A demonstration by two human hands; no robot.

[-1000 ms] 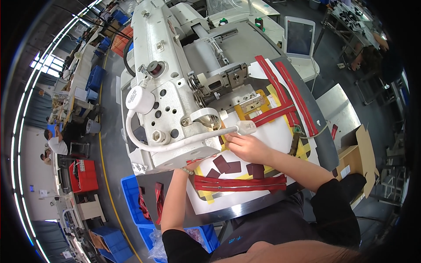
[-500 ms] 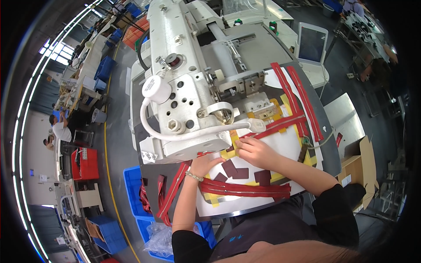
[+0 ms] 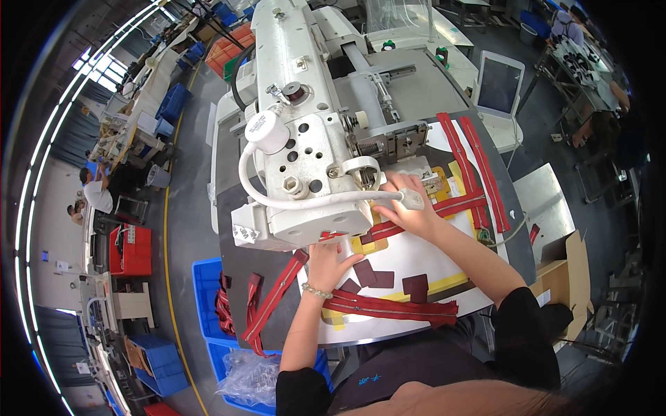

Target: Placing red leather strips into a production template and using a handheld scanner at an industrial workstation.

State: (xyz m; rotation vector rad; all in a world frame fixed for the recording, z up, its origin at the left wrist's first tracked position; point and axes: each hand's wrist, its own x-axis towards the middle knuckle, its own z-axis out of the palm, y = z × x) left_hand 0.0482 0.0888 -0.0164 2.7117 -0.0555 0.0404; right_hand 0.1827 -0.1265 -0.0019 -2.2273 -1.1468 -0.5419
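Observation:
A white industrial sewing machine (image 3: 298, 152) stands over the worktable, its head covering part of the work. My left hand (image 3: 327, 263) lies at the lower edge of that head, thumb spread and fingertips partly hidden beneath it. My right hand (image 3: 411, 208) reaches up beside the needle area, thumb and fingers apart, with the white cable (image 3: 312, 204) crossing near it. Between the hands a red zipper strip (image 3: 444, 206) runs across a yellow-edged white template (image 3: 437, 253). Small maroon fabric patches (image 3: 380, 279) lie nearer me, above another red zipper (image 3: 388, 306).
More red zippers hang off the table's left side (image 3: 274, 298) and lie at its right (image 3: 485, 173). Blue bins (image 3: 208, 333) stand below left, one holding clear plastic. A cardboard box (image 3: 565, 277) and a screen (image 3: 498, 83) are at right.
My right hand has moved up and to the right, from the yellow piece toward the needle area, and its fingers have spread. My left hand has shifted slightly, its fingers now pointing farther under the machine head.

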